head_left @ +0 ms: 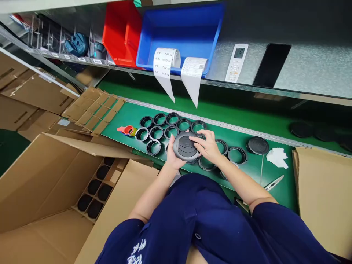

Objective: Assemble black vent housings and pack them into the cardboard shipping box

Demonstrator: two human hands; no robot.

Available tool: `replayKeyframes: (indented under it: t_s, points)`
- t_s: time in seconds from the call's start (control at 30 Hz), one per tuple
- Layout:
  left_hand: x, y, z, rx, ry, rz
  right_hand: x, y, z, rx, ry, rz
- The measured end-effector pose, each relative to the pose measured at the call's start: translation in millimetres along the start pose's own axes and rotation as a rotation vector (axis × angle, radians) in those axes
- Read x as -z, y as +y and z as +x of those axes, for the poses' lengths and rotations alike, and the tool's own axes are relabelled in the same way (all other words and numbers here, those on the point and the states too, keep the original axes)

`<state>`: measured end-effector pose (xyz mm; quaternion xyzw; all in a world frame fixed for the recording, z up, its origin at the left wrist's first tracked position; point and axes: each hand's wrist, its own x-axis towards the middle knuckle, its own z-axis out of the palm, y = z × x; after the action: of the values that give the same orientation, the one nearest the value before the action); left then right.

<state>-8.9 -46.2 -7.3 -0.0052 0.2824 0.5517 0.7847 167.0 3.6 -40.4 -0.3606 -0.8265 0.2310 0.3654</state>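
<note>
A round dark grey lid (184, 146) with curved ridges and a small raised mark on its top is held over the bench in front of me. My left hand (173, 156) is closed around its left side, thumb along the rim. From the right, my right hand (208, 146) grips the lid too, its fingertips bent onto the top face near the mark. What lies under the lid is hidden. Several black plastic rings (156, 132) stand in rows on the green bench around and behind my hands; another black ring (237, 156) lies right of my right hand.
An open carton (90, 146) with dark round pieces in dividers stands lower left. Right are another round lid (257, 145), white paper (277, 157), a utility knife (274, 182) and cardboard (324, 194). The shelf above holds a blue bin (181, 33), label rolls and a remote (237, 62).
</note>
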Motion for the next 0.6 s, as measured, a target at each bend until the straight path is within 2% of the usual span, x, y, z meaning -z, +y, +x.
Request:
replayKeyframes:
  t_s: [0.13, 0.27, 0.4, 0.6]
  points:
    - [5.7, -1.7, -10.0, 0.016, -0.029, -0.006, -7.1, -6.7, -3.4, -0.009, -0.081, 0.031]
    - [9.7, -7.9, -12.7, 0.033, 0.008, 0.017, -7.1, -9.8, -9.7, -0.069, -0.114, 0.062]
    - [13.5, -15.8, -10.7, 0.077, 0.026, 0.037, -6.3, -6.4, -19.3, -0.129, -0.142, 0.076]
    - [13.9, -30.5, -10.0, 0.126, -0.022, 0.047, -1.6, 1.9, -37.5, -0.187, -0.165, 0.099]
